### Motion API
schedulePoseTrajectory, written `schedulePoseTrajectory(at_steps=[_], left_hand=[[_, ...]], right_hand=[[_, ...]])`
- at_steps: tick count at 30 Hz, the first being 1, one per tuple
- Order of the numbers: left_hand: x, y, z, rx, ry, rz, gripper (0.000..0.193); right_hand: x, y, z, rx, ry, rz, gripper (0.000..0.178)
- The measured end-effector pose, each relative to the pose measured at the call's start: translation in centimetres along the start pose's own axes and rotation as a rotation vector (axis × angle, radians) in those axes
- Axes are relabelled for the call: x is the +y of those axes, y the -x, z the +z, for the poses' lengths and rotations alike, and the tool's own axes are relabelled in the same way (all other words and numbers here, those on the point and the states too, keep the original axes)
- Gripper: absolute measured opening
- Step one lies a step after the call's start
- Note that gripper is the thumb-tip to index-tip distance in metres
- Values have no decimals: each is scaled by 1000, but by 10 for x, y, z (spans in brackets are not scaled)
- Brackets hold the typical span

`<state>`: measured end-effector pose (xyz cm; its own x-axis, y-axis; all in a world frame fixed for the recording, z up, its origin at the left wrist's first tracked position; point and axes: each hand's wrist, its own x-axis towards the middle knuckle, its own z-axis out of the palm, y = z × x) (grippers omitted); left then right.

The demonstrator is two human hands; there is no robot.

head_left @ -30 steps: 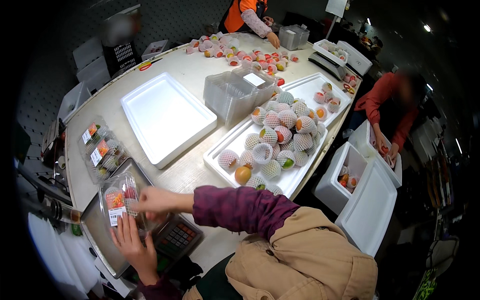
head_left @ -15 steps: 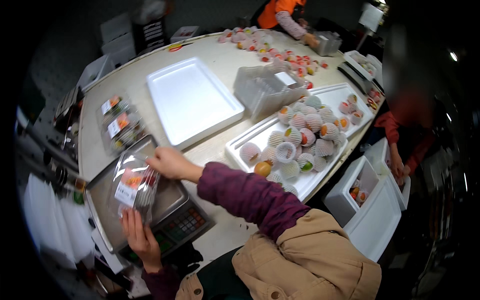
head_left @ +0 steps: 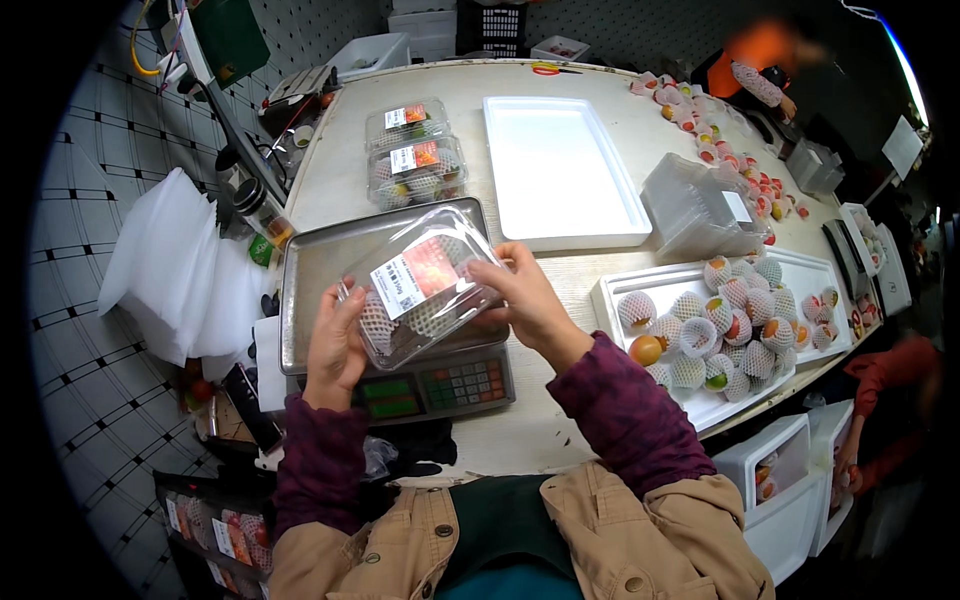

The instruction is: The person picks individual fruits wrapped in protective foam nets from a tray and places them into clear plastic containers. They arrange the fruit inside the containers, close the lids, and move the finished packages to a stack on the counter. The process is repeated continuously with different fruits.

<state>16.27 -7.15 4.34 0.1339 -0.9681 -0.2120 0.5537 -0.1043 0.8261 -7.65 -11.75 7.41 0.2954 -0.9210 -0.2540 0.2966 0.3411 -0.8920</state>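
Observation:
Between my hands I hold a clear plastic clamshell box [head_left: 450, 262] of net-wrapped fruit, its lid bearing an orange and white label. My left hand [head_left: 338, 345] grips its near left side, fingers closed on the edge. On the right side my right hand [head_left: 530, 300] clasps it, thumb on top. The box is tilted above the metal pan of a weighing scale [head_left: 312, 262], whose keypad and display face me. Two more labelled fruit boxes [head_left: 416, 158] stand on the table just beyond the pan.
A white foam tray [head_left: 565, 180] lies right of the boxes. Past it are stacked clear containers [head_left: 700, 210] and a foam tray heaped with netted fruit [head_left: 735, 320]. White foam sheets [head_left: 165, 265] hang at the left. Other people work at the far right and right side.
My view has turned left. The fruit box has come up off the scale pan, and my left hand has shifted from its near end to its left side.

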Motion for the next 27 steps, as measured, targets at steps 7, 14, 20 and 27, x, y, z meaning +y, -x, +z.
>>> schedulePoseTrajectory(at_steps=[7, 14, 20, 27], left_hand=[[5, 40, 56, -315, -4, -158, 69], [9, -3, 78, -350, -142, -112, 66], [5, -38, 112, -416, -181, -206, 69], [15, -62, 126, -284, -147, -179, 68]], right_hand=[[-7, 36, -22, 29, -102, -38, 43], [-19, 41, -39, -24, -256, -62, 50], [-15, 30, -58, 72, -380, -132, 47], [-24, 16, -62, 19, -296, -250, 50]])
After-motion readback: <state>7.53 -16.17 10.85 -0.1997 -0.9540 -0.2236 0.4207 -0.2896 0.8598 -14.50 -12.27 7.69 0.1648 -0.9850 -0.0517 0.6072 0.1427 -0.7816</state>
